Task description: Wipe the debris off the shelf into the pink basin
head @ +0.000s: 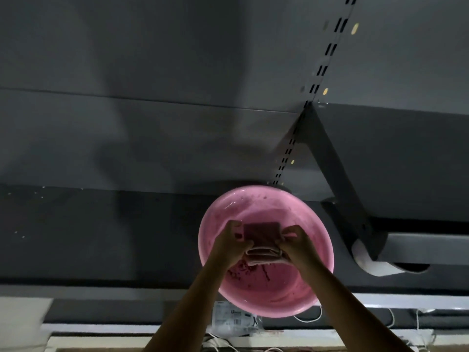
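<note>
Resting on the dark shelf (101,237), the pink basin (314,224) overhangs the front edge and holds dark wet crumbs (243,271) at its bottom. Above the basin's middle, the left hand (232,243) and right hand (295,246) each grip one end of a folded cloth (261,236). Pale specks (22,236) lie on the shelf well left of the basin.

The light is dim. A dark grey back panel (152,59) fills the upper view, with a slotted upright rail (327,54) running down it at a slant. A dark angled bracket (337,168) carries a grey ledge (406,138) on the right. Below, white cords (390,318) lie along a pale strip of floor (22,318).
</note>
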`<move>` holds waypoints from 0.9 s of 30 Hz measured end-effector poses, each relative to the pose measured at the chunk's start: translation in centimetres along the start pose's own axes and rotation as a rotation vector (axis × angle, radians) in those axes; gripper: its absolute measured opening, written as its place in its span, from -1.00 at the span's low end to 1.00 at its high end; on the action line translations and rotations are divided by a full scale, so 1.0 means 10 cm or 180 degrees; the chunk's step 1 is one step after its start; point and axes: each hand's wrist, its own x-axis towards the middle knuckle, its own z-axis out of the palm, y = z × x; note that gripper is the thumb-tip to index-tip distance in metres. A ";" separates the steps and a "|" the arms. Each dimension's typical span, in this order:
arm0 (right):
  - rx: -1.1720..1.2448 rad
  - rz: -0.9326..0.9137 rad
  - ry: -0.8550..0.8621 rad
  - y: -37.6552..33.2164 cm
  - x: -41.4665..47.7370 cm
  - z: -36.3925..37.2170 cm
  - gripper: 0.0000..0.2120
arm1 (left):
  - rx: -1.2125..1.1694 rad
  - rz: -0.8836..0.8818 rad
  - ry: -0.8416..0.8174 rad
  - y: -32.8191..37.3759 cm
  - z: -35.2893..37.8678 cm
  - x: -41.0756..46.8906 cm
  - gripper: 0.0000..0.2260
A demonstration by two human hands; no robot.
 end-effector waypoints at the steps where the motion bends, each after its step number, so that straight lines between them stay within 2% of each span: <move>1: -0.0105 -0.0032 -0.0050 0.03 0.07 0.02 -0.79 | 0.0138 0.0053 0.0010 -0.03 0.03 0.04 -0.53; 5: -0.0394 -0.0143 -0.0147 0.11 0.22 0.15 -0.84 | 0.0694 0.0294 0.0057 -0.09 0.12 0.13 -0.67; 7: -0.0328 -0.0174 -0.0105 0.13 0.28 0.24 -0.85 | 0.0400 0.0292 0.0146 -0.03 0.11 0.17 -0.79; 9: -0.0084 -0.0097 -0.0224 0.14 0.34 0.28 -0.84 | -0.0029 0.0262 -0.0037 0.04 0.12 0.19 -0.82; 10: 0.0039 -0.0026 -0.0337 0.14 0.37 0.28 -0.84 | 0.0046 0.0261 -0.0110 0.06 0.13 0.22 -0.83; 12: 0.0133 0.0025 -0.0689 0.12 0.41 0.28 -0.84 | 0.0734 0.0151 -0.0172 0.04 0.16 0.25 -0.78; 15: -0.1005 -0.0084 -0.0933 0.14 0.43 0.27 -0.82 | 0.1678 -0.0021 -0.0389 -0.06 0.21 0.21 -0.69; 18: -0.2112 -0.0437 -0.1132 0.19 0.39 0.28 -0.78 | 0.1790 -0.0165 -0.0555 -0.11 0.26 0.15 -0.64; 19: -0.2259 -0.0538 -0.1100 0.19 0.35 0.28 -0.78 | 0.1803 -0.0150 -0.0550 -0.13 0.27 0.14 -0.65; 24: -0.1687 -0.0932 -0.1158 0.08 0.16 0.25 -0.83 | 0.1936 0.0078 -0.0403 -0.10 0.23 0.06 -0.69; 27: -0.1456 -0.1237 -0.1313 -0.05 -0.05 0.21 -0.80 | 0.2107 0.0424 -0.0074 0.04 0.12 -0.06 -0.80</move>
